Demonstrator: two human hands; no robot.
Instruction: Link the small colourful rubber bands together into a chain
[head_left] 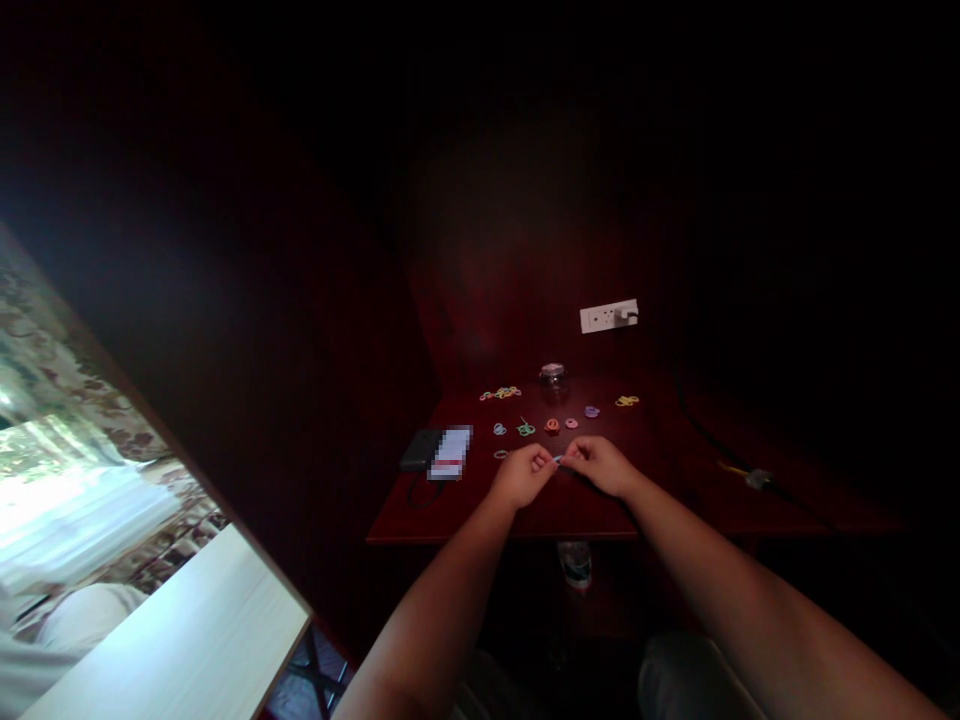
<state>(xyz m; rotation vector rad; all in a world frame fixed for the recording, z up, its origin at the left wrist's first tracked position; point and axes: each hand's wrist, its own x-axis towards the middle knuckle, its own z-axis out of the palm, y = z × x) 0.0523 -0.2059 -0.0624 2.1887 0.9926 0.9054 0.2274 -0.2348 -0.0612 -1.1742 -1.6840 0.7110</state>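
Above the dark red desk, my left hand [523, 474] and my right hand [601, 465] meet, fingertips pinched on a small pale hair tie [558, 459] between them. Fingers cover most of it. Just left of my left hand lies a whitish hair tie [501, 454]. Beyond the hands, small groups of hair ties are sorted by colour: light blue [499, 429], green [526, 429], orange [553, 426], pink [571, 423], purple [592, 411] and yellow [627, 401]. A mixed-colour heap of hair ties [501, 393] sits farther back on the left.
A clear jar [553, 376] stands at the back of the desk [675, 510]. To the left are a black case [420, 450] and a blurred-out phone-like item [451, 453]. A cable with a connector [759, 479] lies right. A wall socket [609, 316] holds a plug.
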